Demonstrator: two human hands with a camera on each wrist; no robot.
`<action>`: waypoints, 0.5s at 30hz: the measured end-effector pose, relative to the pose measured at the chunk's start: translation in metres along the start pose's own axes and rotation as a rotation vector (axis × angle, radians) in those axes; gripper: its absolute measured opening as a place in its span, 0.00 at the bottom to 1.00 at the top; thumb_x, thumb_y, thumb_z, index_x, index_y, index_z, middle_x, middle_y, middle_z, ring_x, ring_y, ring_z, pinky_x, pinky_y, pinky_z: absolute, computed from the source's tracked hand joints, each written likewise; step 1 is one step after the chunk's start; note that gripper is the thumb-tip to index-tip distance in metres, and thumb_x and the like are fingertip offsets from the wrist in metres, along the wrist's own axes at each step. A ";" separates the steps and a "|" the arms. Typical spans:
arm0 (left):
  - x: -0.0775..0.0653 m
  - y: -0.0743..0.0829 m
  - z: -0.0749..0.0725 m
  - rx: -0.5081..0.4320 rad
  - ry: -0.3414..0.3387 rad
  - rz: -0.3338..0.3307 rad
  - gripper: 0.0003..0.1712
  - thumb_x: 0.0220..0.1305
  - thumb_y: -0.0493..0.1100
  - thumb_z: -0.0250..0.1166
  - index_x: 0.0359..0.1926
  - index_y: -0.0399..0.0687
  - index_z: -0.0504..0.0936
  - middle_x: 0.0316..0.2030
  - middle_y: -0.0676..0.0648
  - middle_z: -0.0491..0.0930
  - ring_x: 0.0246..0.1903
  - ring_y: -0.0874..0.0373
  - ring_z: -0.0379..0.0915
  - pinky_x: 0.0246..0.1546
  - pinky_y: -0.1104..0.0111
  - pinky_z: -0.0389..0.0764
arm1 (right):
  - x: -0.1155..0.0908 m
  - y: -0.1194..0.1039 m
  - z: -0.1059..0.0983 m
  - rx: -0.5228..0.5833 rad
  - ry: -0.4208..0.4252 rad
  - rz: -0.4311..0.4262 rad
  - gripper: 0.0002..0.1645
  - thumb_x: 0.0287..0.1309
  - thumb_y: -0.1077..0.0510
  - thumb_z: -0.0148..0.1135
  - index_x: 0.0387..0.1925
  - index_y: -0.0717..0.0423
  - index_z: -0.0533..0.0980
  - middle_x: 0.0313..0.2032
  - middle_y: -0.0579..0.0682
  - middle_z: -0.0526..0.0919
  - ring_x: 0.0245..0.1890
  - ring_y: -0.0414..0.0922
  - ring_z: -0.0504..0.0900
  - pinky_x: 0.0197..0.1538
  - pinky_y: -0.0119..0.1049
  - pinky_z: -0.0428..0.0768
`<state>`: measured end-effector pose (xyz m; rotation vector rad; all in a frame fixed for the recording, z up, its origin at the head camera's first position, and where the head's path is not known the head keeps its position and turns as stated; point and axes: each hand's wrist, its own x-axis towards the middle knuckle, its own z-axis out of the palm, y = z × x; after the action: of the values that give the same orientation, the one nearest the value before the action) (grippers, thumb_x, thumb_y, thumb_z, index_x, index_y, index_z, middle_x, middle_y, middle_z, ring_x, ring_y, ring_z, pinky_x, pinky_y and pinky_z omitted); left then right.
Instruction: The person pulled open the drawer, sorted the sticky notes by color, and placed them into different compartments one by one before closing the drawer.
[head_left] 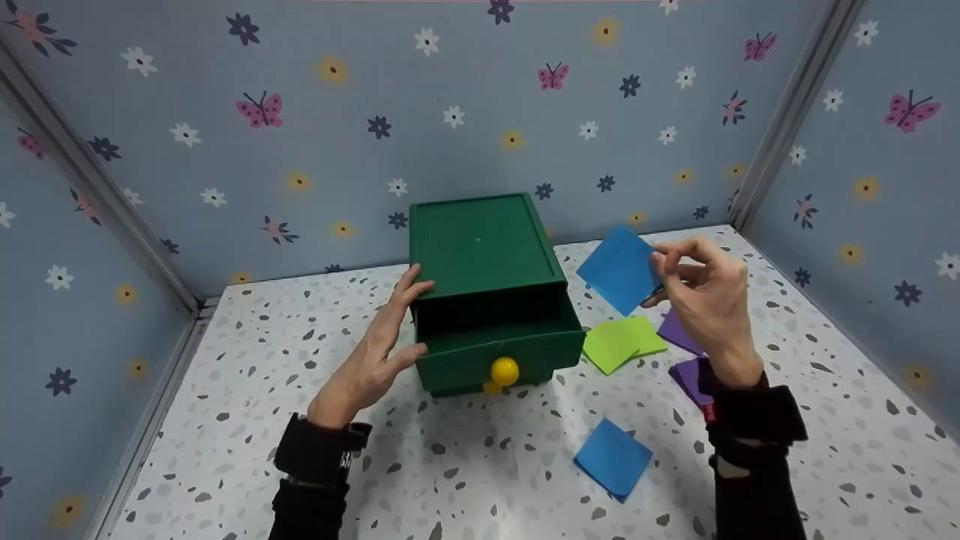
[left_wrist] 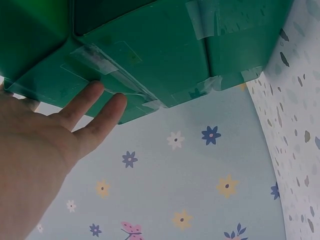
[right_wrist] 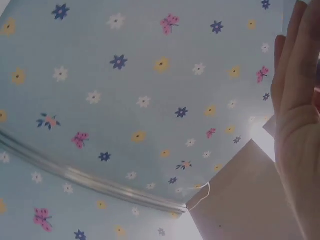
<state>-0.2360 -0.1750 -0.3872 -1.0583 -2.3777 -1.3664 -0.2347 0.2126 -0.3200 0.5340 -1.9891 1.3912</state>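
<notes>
A green drawer box (head_left: 480, 247) stands on the speckled table, its upper drawer (head_left: 495, 349) pulled out, with a yellow round knob (head_left: 505, 371) on the front. Against the box's left side rests my left hand (head_left: 371, 360), fingers spread and fairly straight; the left wrist view shows its fingertips touching the taped green side (left_wrist: 145, 70). To the right of the box, my right hand (head_left: 709, 292) pinches a blue sticky note (head_left: 619, 270) by its corner, raised above the table. In the right wrist view only the edge of that hand (right_wrist: 300, 115) appears, and the note is hidden.
Green sticky notes (head_left: 619, 343) lie right of the box. Purple notes (head_left: 679, 330) are partly covered by my right hand and wrist. Nearer the front sits a small stack of blue notes (head_left: 613, 459). Flower-patterned walls (head_left: 465, 97) close in the back and sides.
</notes>
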 end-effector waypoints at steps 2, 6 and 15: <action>-0.001 0.000 0.000 0.001 -0.003 -0.005 0.36 0.68 0.47 0.51 0.74 0.58 0.48 0.76 0.51 0.34 0.75 0.52 0.29 0.70 0.38 0.40 | -0.002 -0.005 0.006 0.112 0.016 0.007 0.12 0.58 0.68 0.60 0.25 0.75 0.69 0.41 0.64 0.84 0.25 0.39 0.87 0.19 0.34 0.81; -0.001 -0.001 -0.001 0.012 -0.014 -0.013 0.37 0.69 0.52 0.50 0.74 0.58 0.47 0.76 0.51 0.34 0.75 0.53 0.29 0.70 0.38 0.41 | -0.007 -0.014 0.018 0.216 0.015 0.037 0.14 0.58 0.68 0.60 0.26 0.76 0.67 0.40 0.54 0.84 0.25 0.43 0.87 0.20 0.37 0.82; 0.000 -0.001 -0.002 0.016 -0.028 -0.003 0.38 0.69 0.57 0.50 0.74 0.57 0.47 0.76 0.51 0.33 0.75 0.54 0.29 0.69 0.37 0.42 | -0.017 -0.025 0.045 0.259 -0.055 0.141 0.13 0.61 0.65 0.58 0.31 0.73 0.65 0.43 0.63 0.79 0.27 0.45 0.87 0.22 0.42 0.83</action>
<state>-0.2365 -0.1768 -0.3868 -1.0765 -2.4073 -1.3399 -0.2183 0.1609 -0.3257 0.5596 -1.9329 1.7532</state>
